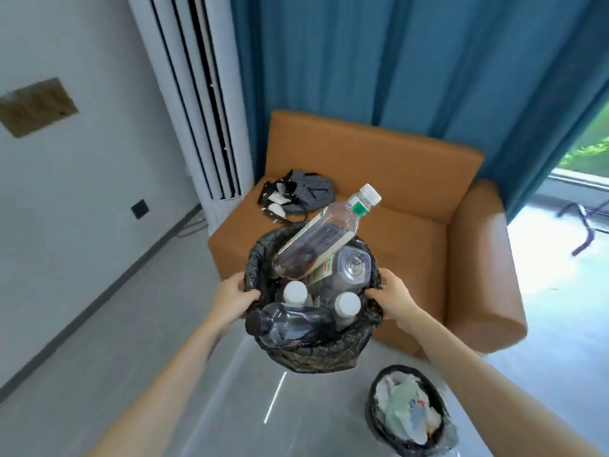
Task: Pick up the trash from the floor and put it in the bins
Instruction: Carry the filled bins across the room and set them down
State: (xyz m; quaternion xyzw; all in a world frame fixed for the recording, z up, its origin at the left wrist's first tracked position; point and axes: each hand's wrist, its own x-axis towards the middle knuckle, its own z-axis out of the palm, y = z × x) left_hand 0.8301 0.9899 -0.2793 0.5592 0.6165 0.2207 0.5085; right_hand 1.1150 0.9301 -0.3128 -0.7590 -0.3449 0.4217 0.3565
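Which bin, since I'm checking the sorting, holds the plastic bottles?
The raised bin, gripped by the left hand and right hand; the floor bin holds crumpled paper and wrappers instead.

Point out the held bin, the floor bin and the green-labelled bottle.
held bin (316, 357): head view, front of its liner rim.
floor bin (400, 370): head view, far rim.
green-labelled bottle (329, 225): head view, clear body.

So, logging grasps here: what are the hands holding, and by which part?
The left hand and right hand hold the bottle bin by opposite sides of its bag-lined rim.
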